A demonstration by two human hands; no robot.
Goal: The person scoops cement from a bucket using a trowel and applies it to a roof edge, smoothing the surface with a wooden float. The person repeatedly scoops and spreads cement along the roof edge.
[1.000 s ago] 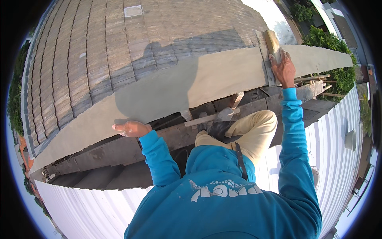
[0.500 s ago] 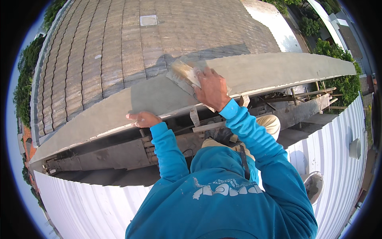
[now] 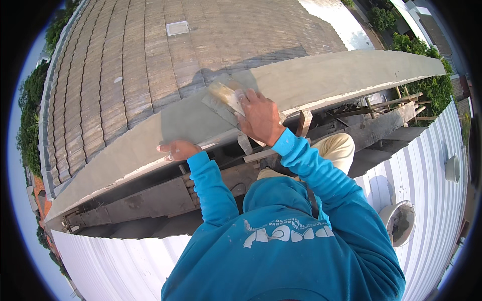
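Observation:
My right hand [image 3: 261, 116] is closed around the pale wooden handle of a plastering trowel [image 3: 224, 95]. The trowel's flat, smeared blade lies against the grey plastered band [image 3: 351, 72] that curves along the roof edge. Further left, my left hand [image 3: 179, 150] rests at the near edge of that band, fingers stretched out to the left and nothing in them. White residue marks its fingertips. The right hand hides part of the blade and handle. In front of my hands the plaster looks darker, partly under my shadow.
Beyond the band slopes a tiled roof [image 3: 135, 65]. Below it are wooden props [image 3: 304, 123], planks [image 3: 135, 200] and a dark gap. A bucket [image 3: 399, 220] with grey residue stands on white corrugated roofing [image 3: 427, 185] at the right; another container [image 3: 452, 168] is farther out.
My right hand and the trowel have shifted slightly toward me and the band's near edge. My left hand stays at the edge. The whole view has turned a little.

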